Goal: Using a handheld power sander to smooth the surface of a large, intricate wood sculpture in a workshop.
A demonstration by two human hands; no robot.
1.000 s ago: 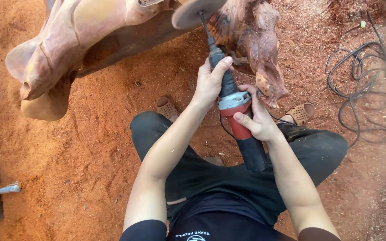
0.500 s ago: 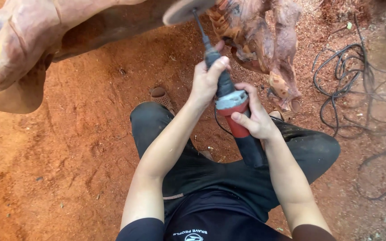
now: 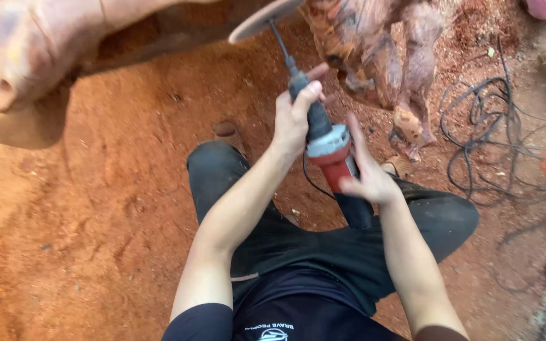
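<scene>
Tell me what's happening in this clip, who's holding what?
A person crouching on red, dusty ground holds a power grinder with both hands. The left hand grips the dark neck of the tool and the right hand steadies its red body. The long shaft ends in a round disc raised to the underside of a large carved wooden piece. A gnarled root-like piece of wood stands beside it, and tangled cables lie to the right.

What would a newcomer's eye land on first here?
The red and grey power tool at centre, held in both hands: left hand round its neck, right hand on the red body. Its disc meets the big reddish carved wood at top. Tangled black cables lie right on red dirt.
</scene>
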